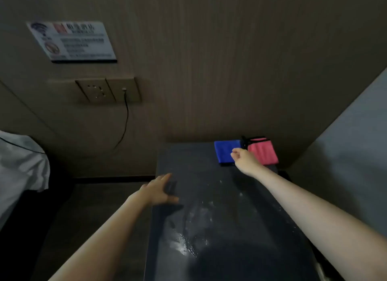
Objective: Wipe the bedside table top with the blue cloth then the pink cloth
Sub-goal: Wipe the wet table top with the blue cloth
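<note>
At the far left I see white bedding (19,165), and up on the wall a blurred sign (72,41) above one socket plate (109,89) with a single black cable (125,121) hanging from it. My left hand (160,189) lies flat near the left edge of the dark bench (209,228), fingers straight and spread, its grip wide and holding nothing. Pale smears show on the bench top between my arms. At the far right corner lie two folded cloths, side by side and touching: one blue cloth (224,153), one pink cloth (265,153). My right hand (244,158) is over the blue cloth's right edge, fingers curled in; I cannot tell whether that grip has the cloth.
</note>
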